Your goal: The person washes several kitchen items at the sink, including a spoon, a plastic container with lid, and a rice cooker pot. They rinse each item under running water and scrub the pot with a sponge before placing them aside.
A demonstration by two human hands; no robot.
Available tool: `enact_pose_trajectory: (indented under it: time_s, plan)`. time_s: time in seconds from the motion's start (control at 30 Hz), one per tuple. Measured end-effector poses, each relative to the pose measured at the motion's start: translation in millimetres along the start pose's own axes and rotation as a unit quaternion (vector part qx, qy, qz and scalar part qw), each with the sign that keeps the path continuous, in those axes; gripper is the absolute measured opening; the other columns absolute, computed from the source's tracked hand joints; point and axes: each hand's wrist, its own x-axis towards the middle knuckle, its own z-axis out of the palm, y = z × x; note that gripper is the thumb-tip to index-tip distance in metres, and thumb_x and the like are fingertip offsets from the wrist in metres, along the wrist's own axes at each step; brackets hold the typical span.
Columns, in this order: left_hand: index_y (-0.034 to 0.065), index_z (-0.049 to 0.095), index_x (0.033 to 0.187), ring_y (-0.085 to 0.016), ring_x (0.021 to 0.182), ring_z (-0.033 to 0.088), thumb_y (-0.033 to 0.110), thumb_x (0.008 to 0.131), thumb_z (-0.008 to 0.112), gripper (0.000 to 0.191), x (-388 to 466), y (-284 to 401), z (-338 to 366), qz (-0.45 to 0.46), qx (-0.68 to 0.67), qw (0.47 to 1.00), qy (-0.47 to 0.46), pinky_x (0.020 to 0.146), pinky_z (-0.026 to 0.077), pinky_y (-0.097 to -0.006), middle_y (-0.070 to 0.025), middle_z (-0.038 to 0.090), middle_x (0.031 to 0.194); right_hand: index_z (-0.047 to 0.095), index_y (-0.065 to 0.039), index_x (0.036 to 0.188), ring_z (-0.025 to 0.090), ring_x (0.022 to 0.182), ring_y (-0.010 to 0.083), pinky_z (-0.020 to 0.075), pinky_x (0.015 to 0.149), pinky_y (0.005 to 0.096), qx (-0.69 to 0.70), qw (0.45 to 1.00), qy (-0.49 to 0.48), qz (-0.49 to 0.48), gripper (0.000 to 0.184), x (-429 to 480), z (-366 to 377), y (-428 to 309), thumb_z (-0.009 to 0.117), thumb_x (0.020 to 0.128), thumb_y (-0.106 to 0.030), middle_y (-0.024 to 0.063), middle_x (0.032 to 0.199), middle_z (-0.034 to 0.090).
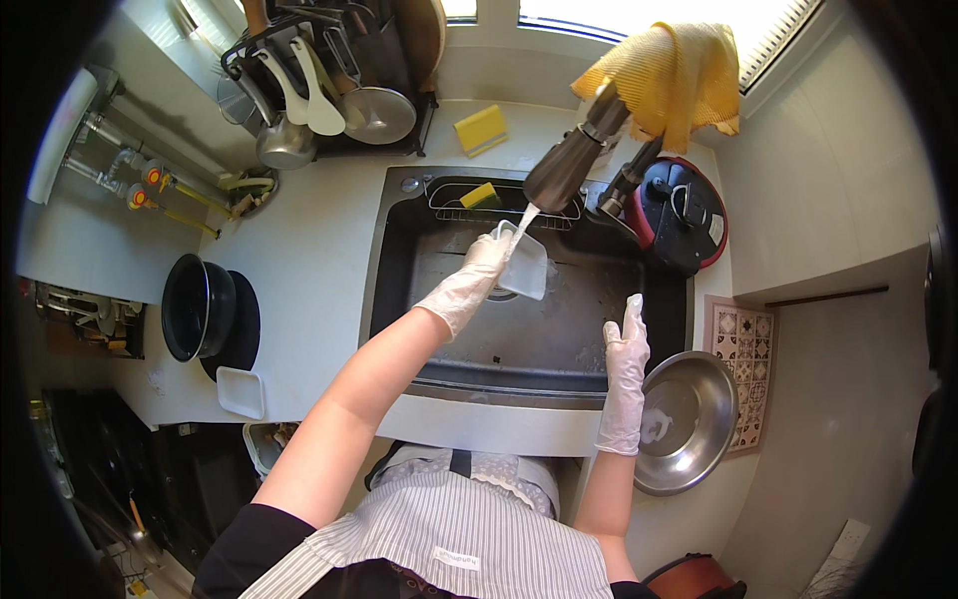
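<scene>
My left hand (473, 278), in a thin translucent glove, is closed on the edge of a white plastic tray (527, 268) over the sink (554, 322). Water runs down from the faucet head (554, 176) onto the tray and the gloved fingers. On the right, my right hand (627, 359), gloved too, is raised over the sink's right front part with its fingers apart and nothing in it. Beside that hand stands a stainless steel bowl (711, 419) with a little whitish matter inside. A yellow and green sponge (480, 196) lies in the wire rack (449, 213) at the sink's back.
Left counter: a black pot (196, 308) and a second white tray (240, 392). Behind the sink are a yellow sponge cloth (481, 130) and a utensil rack (329, 153). A black and red lidded appliance (685, 217) stands back right; a yellow cloth (666, 78) drapes over the faucet.
</scene>
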Motion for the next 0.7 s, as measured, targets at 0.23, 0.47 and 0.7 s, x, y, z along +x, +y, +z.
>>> enact_pose_trajectory:
  time_s: [0.23,0.47,0.7]
  plan:
    - [0.0023,0.062,0.094,-0.014,0.070,0.058,0.042,0.086,0.057,0.041,-24.1,2.8,-23.9,-0.013,-0.340,0.937,-0.079,0.064,0.047,-0.0308,-0.0056,0.063,0.082,0.032,-0.011,0.139,0.049,0.116,0.0299,0.0388,0.098,0.0339,0.032,0.998,-0.028,0.034,0.065,-12.5,-4.9,1.4,0.060,0.081,-0.004,0.0166,0.131,0.047]
    - [0.0061,0.059,0.104,-0.012,0.080,0.060,0.043,0.086,0.058,0.041,-45.6,3.3,-49.5,-0.032,-0.367,0.917,-0.153,0.070,0.050,-0.0257,-0.0034,0.063,0.092,0.038,-0.009,0.136,0.044,0.123,0.0274,0.0337,0.105,0.0316,0.081,0.984,-0.026,-0.157,0.067,2.8,-1.6,-39.1,0.057,0.073,0.008,0.0140,0.133,0.045]
    - [0.0095,0.057,0.110,-0.012,0.090,0.060,0.047,0.085,0.057,0.045,-50.3,-3.4,-65.4,-0.057,-0.362,0.911,-0.188,0.076,0.050,-0.0295,-0.0037,0.062,0.102,0.045,-0.010,0.131,0.045,0.120,0.0319,0.0355,0.103,0.0369,0.049,0.940,-0.114,-0.317,0.077,28.8,14.1,-63.7,0.070,0.060,0.005,0.0144,0.126,0.051]
